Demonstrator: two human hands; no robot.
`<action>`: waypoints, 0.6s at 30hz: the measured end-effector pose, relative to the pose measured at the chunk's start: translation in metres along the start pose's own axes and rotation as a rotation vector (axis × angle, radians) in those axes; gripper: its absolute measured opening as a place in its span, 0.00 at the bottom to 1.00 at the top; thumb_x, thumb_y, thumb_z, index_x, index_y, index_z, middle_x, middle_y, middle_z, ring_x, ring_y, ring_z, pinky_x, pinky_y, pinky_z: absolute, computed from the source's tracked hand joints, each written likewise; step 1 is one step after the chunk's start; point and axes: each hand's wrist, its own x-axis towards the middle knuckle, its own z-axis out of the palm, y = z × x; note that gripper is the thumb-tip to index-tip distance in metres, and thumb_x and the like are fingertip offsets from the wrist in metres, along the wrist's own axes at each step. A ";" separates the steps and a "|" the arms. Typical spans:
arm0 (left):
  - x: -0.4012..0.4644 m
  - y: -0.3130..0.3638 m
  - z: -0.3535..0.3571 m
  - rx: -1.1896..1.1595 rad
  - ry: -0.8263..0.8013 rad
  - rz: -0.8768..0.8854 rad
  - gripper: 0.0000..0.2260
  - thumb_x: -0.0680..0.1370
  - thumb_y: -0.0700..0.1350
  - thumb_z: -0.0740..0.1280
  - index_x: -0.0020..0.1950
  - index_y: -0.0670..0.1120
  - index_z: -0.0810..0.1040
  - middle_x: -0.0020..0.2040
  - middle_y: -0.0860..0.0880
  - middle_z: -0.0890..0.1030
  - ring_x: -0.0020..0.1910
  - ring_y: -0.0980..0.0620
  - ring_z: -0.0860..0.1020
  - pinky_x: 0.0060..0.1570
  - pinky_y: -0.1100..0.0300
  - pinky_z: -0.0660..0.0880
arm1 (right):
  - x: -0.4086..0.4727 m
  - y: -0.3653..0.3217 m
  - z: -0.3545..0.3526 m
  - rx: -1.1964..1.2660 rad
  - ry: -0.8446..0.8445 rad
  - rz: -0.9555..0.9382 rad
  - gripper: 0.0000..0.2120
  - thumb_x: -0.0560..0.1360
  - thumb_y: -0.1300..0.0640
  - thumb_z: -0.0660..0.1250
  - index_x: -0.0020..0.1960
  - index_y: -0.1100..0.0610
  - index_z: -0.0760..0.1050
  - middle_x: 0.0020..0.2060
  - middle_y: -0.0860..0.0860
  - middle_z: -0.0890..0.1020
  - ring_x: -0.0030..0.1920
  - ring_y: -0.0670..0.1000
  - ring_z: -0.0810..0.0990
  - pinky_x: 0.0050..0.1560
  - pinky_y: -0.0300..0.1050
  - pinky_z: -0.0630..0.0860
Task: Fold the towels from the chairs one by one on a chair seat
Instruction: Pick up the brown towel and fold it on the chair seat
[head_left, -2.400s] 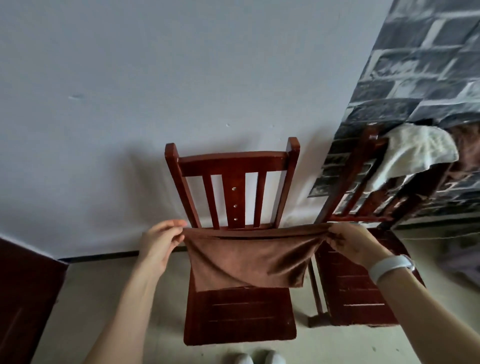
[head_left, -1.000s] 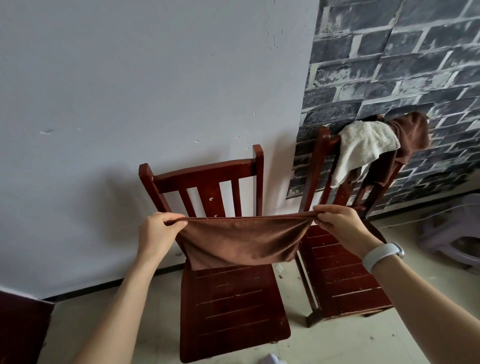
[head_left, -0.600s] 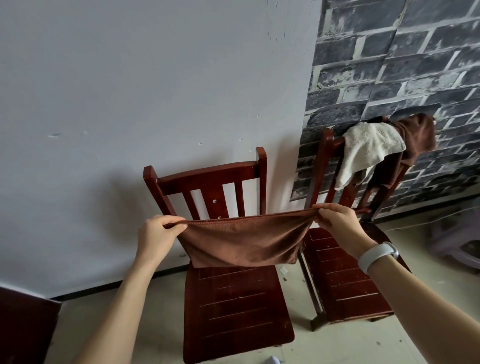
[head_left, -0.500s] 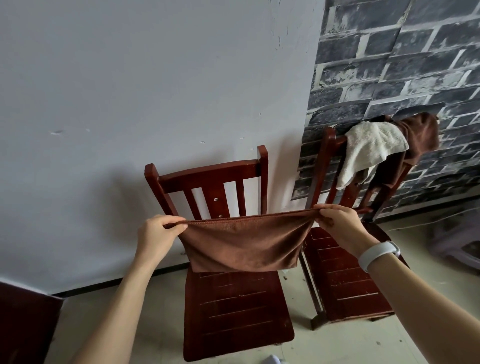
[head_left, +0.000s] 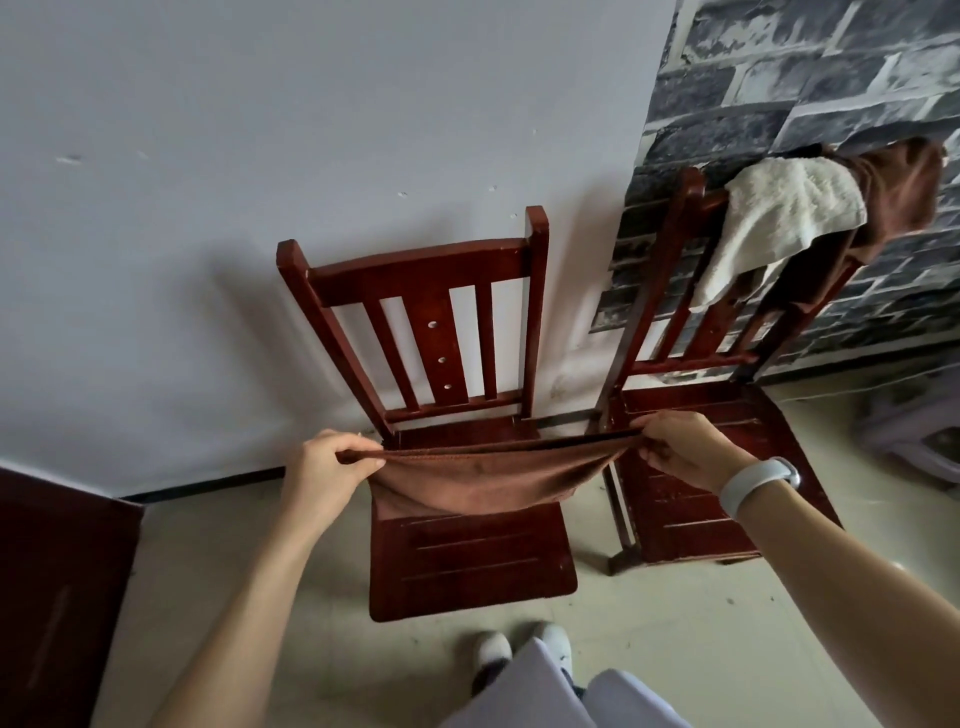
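I am pinching the brown towel (head_left: 470, 480) taut between my left hand (head_left: 324, 467) and right hand (head_left: 685, 449), likely lowering it onto the chair seat (head_left: 467, 566) next.

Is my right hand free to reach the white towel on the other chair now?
Probably not yet: the right hand pinches one end of the brown towel, though nothing blocks the way to the white towel.

Towel (head_left: 478, 480) hangs over the near chair (head_left: 470, 564) seat at 12 o'clock; second chair (head_left: 691, 504) at 2 o'clock, two towels (head_left: 784, 218) draped on its backrest.
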 end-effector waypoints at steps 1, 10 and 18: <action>-0.002 -0.002 0.002 -0.005 0.012 -0.011 0.06 0.68 0.37 0.73 0.43 0.45 0.84 0.43 0.49 0.79 0.45 0.54 0.76 0.43 0.67 0.67 | 0.000 0.002 -0.001 -0.013 -0.002 0.042 0.13 0.75 0.72 0.55 0.38 0.62 0.74 0.32 0.57 0.73 0.30 0.51 0.72 0.21 0.32 0.73; -0.004 -0.009 0.012 0.007 0.036 -0.072 0.06 0.68 0.37 0.73 0.44 0.44 0.84 0.43 0.49 0.79 0.46 0.54 0.76 0.48 0.63 0.67 | 0.007 0.013 0.004 -0.231 0.004 -0.003 0.13 0.74 0.73 0.56 0.38 0.62 0.74 0.34 0.55 0.75 0.33 0.50 0.74 0.24 0.31 0.75; -0.014 -0.029 0.026 0.137 0.017 -0.044 0.07 0.67 0.37 0.74 0.38 0.49 0.80 0.39 0.50 0.77 0.40 0.53 0.75 0.41 0.61 0.67 | 0.010 0.018 0.012 -0.556 0.085 -0.275 0.13 0.73 0.67 0.57 0.39 0.51 0.73 0.29 0.53 0.76 0.26 0.50 0.74 0.20 0.34 0.68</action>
